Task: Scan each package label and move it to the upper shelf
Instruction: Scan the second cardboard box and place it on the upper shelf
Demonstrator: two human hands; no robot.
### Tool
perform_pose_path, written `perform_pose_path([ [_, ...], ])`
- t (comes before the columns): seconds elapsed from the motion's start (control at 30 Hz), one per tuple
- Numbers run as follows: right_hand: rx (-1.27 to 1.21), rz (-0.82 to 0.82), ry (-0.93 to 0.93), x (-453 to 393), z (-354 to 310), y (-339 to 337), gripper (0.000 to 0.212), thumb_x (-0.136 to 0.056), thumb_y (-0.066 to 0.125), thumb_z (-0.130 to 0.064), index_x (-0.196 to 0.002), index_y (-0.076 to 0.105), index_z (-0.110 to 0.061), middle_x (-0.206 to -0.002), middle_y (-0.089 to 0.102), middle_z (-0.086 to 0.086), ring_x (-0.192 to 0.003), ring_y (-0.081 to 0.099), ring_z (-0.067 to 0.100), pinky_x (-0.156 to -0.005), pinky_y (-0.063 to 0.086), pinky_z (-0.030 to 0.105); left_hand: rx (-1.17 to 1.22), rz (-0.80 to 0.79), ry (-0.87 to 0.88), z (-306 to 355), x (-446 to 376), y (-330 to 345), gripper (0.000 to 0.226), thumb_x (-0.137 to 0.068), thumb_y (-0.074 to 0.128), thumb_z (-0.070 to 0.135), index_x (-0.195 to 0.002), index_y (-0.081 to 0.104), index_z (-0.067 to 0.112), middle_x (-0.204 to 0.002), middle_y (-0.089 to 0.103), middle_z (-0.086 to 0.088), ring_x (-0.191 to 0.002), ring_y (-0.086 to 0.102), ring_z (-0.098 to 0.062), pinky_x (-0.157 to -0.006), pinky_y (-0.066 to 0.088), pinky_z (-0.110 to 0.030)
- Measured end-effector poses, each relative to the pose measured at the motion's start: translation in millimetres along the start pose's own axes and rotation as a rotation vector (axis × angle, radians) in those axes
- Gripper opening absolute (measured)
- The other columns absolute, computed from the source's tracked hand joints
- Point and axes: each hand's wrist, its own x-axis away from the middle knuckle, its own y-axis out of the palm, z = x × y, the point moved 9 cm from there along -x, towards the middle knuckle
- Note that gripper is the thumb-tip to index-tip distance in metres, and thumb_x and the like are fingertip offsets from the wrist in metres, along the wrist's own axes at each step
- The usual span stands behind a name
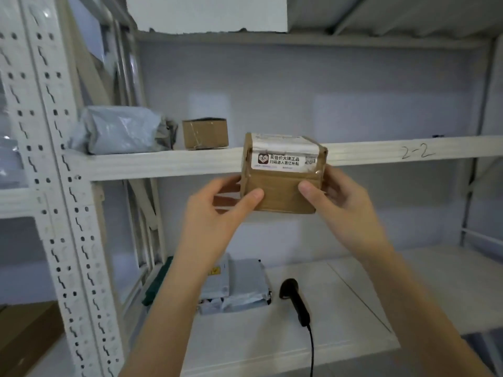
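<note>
- Left hand (217, 210): grips the left end of the cardboard package (283, 176), thumb pressed flat on the near face; its other fingers pass behind the box and are hidden.
- Right hand (337, 202): grips the right end of the same package, thumb on the near face; the remaining fingers wrap round the far side, out of sight.
- Cardboard package: small brown box, taped over, held in the air between both hands, in front of the edge of the upper shelf (163, 163) and not resting on it. A white label (283, 157) with a dark logo and printed characters wraps over its upper front; the small print is too blurred to read.
- Upper shelf: white metal, with "2-2" handwritten on its front edge at the right. The package covers part of that edge.
- On the upper shelf, at left: a grey plastic mailer (122, 130) and, just beside it, a small brown box (205, 133).
- Lower shelf (381, 295): a black handheld scanner (295, 300) lies here, its cable running toward the bottom edge of the view. Near it at left lie grey mailers (239, 287), partly hidden by the left forearm, with a dark green item (158, 284) beyond them, too covered to identify.
- Perforated white upright (57, 186): stands at left; a brown carton (24, 341) is cut off at the lower left corner.
</note>
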Motion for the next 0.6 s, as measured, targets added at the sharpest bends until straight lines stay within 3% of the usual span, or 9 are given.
perform_pose_path([
  [0.1, 0.060, 0.003, -0.056, -36, -22, -1, 0.024, -0.088, 0.060, -0.012, -0.112, 0.060, -0.017, -0.097, 0.066, -0.018, -0.082, 0.063, -0.012, -0.071, 0.047, 0.004, 0.000, 0.014, 0.057, 22, -32, 0, 0.022, -0.082, 0.068, 0.035, -0.103, 0.064, 0.030, -0.096, 0.067, 0.018, -0.079, 0.068, -0.004, -0.069, 0.054, -0.023],
  [0.2, 0.154, -0.017, -0.077, -73, -27, 1, 0.024, -0.093, 0.055, -0.020, -0.117, 0.058, -0.018, -0.097, 0.062, -0.020, -0.082, 0.060, -0.013, -0.071, 0.043, -0.002, -0.038, 0.018, 0.055, 28, -66, 6, 0.027, -0.085, 0.065, 0.037, -0.107, 0.064, 0.022, -0.096, 0.068, 0.012, -0.063, 0.069, -0.007, -0.051, 0.053, -0.020],
  [0.3, 0.242, -0.068, -0.036, -112, -13, 7, 0.032, -0.096, 0.050, -0.024, -0.125, 0.053, -0.011, -0.108, 0.060, -0.008, -0.093, 0.057, 0.001, -0.067, 0.040, -0.006, -0.095, 0.012, 0.024, 22, -99, 14, 0.027, -0.089, 0.060, 0.037, -0.108, 0.063, 0.017, -0.098, 0.070, 0.002, -0.064, 0.071, -0.016, -0.049, 0.053, -0.024],
  [0.47, 0.361, -0.146, 0.055, -159, 25, 13, 0.037, -0.095, 0.049, -0.029, -0.126, 0.051, -0.009, -0.124, 0.060, 0.004, -0.112, 0.056, 0.016, -0.090, 0.041, 0.022, -0.249, -0.008, -0.045, 0, -135, 29, 0.031, -0.092, 0.054, 0.038, -0.107, 0.063, 0.012, -0.101, 0.070, 0.001, -0.061, 0.072, -0.020, -0.053, 0.056, -0.031],
  [0.6, 0.424, -0.190, 0.055, -172, 45, 15, 0.038, -0.096, 0.049, -0.028, -0.125, 0.051, -0.005, -0.124, 0.061, 0.008, -0.109, 0.056, 0.016, -0.088, 0.039, 0.022, -0.264, -0.025, -0.094, -15, -145, 39, 0.029, -0.094, 0.053, 0.031, -0.108, 0.060, 0.006, -0.098, 0.064, 0.000, -0.060, 0.071, -0.023, -0.047, 0.054, -0.030],
])
